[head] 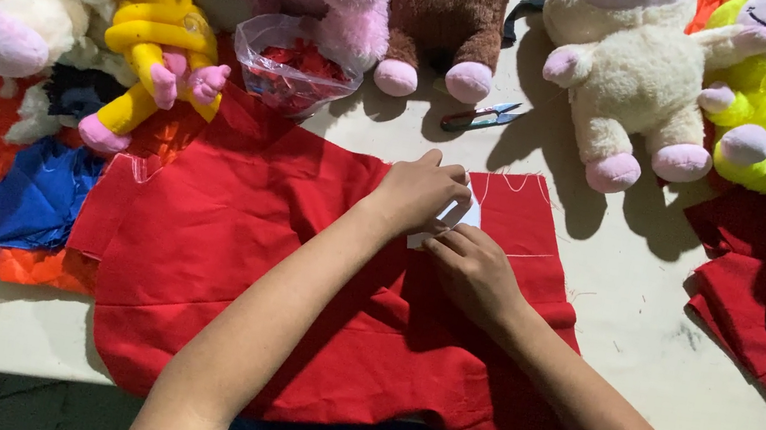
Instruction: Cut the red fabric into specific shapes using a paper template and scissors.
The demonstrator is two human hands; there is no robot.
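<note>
The white paper piece [448, 217] lies on the big red cloth [293, 272], near the cloth's far edge, and we see both hands on it. Our left hand [422, 191] lies flat over it, fingers bent down, pressing it in place. Our right hand [473, 274] touches its lower edge with curled fingers. The red cloth is spread on the tabletop [631, 313]. Behind it small scissors [479, 116] lie beside a brown plush toy [448, 17] and a cream plush toy [626, 79]. A plastic bag [292, 65] of red bits sits near a yellow toy [158, 30].
</note>
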